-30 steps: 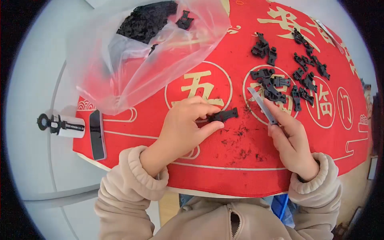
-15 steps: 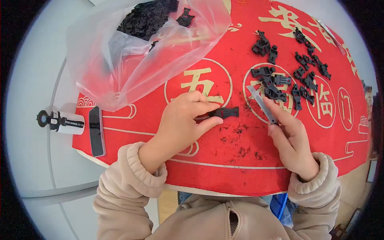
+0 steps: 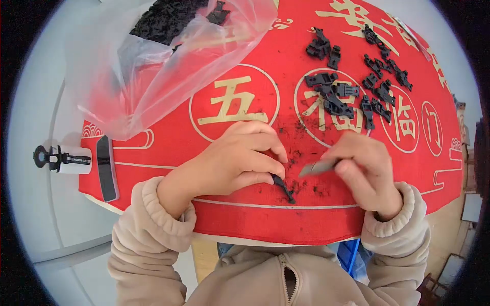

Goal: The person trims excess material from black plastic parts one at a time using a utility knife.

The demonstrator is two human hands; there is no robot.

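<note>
A small black plastic part (image 3: 284,188) is pinched between the thumb and fingers of my left hand (image 3: 245,158), its free end slanting down toward the right. My right hand (image 3: 365,171) grips a utility knife (image 3: 317,167) whose flat metal blade points left, a short gap from the black part. Black shavings (image 3: 312,189) lie scattered on the red mat (image 3: 245,224) beneath and between both hands. Beyond my right hand, a loose group of similar black plastic parts (image 3: 339,104) rests on the mat.
An open clear plastic bag (image 3: 153,97) filled with black parts (image 3: 166,23) lies at the upper left. A phone (image 3: 106,171) and a white cylindrical object (image 3: 75,159) with a black strap are at the left edge. Further black parts (image 3: 385,71) spread toward the upper right.
My left hand has turned the black part from level to slanting downward. The knife has swung lower and left, its blade now pointing toward the part. The whole view has shifted slightly.
</note>
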